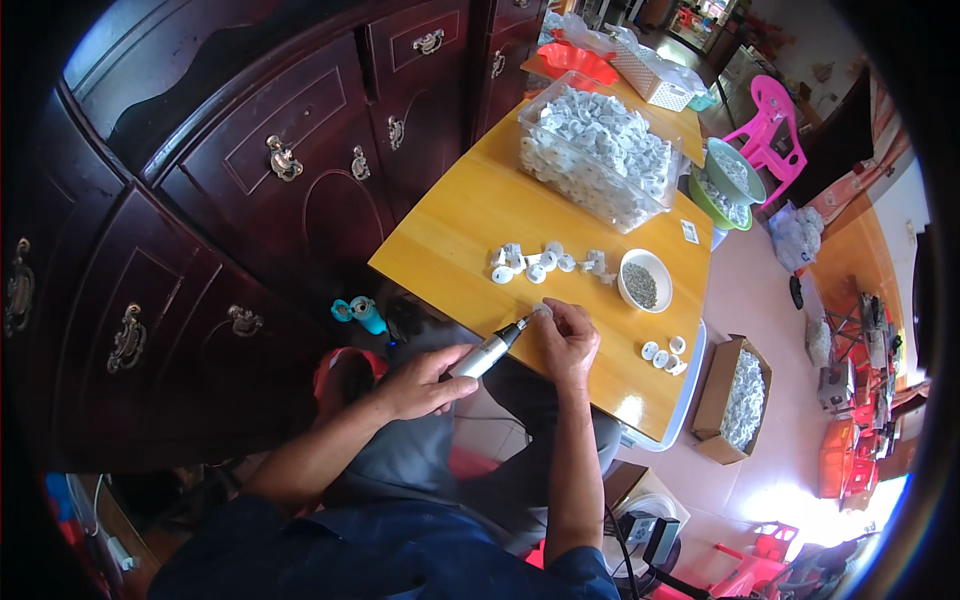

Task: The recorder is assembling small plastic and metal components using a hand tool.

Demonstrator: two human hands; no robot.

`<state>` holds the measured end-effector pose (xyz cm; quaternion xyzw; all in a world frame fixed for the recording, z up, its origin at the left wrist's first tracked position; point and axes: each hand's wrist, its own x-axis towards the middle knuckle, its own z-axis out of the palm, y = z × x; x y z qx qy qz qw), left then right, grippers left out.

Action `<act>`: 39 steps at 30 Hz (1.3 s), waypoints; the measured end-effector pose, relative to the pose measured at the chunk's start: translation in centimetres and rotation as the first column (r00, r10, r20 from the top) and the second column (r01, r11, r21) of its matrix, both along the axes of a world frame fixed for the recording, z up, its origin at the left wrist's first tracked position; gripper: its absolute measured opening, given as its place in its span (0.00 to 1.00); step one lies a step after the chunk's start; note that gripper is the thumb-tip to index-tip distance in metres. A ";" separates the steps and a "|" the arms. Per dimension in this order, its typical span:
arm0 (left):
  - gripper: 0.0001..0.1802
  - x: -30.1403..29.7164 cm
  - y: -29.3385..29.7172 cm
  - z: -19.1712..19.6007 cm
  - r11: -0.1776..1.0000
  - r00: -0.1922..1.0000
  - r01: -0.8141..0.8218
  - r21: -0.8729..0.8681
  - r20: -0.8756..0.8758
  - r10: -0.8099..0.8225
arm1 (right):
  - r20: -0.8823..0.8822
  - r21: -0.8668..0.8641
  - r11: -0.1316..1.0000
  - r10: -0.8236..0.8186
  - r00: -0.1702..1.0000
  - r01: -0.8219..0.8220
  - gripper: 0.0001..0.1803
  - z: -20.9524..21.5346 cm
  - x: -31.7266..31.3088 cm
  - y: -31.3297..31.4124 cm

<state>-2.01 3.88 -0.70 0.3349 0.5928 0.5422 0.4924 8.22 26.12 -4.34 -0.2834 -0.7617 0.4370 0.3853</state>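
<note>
Sitting beside dark carved wooden cabinets point(300, 170) at a yellow wooden table point(470, 220) over a pale tiled floor. Gripping a slim silver rotary tool point(487, 352) in the left hand point(420, 385), fingers wrapped round its barrel, dark tip angling up toward the right hand point(568, 340). Pinching a small white ring-shaped piece point(543, 312) between right thumb and fingertips, just off the near table edge, tool tip meeting it or nearly so; too small to tell which. Looking pale, round and glossy, that piece, matching the loose white pieces point(545, 262) scattered mid-table. Standing close by, a small white bowl point(645, 281) holding grey bits, and a few more white rings point(664, 353) near the right edge. Filling a clear plastic bin point(595, 150) farther back, many like pieces. Resting on the floor at right, a cardboard box point(735, 400) with more white parts.
</note>
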 end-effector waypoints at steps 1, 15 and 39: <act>0.30 0.0 0.0 -0.1 1.000 1.000 -0.003 0.000 0.001 0.003 | -0.004 -0.001 1.000 0.001 1.000 -0.001 0.10 -0.1 0.0 0.0; 0.29 0.1 0.2 -0.2 1.000 1.000 0.009 0.005 0.019 -0.009 | -0.020 0.019 1.000 -0.005 1.000 0.006 0.10 -0.3 0.0 0.1; 0.22 0.1 0.8 -0.1 0.999 0.994 0.010 -0.045 0.105 -0.006 | -0.021 0.133 0.991 0.018 1.000 -0.015 0.10 -0.2 0.2 0.2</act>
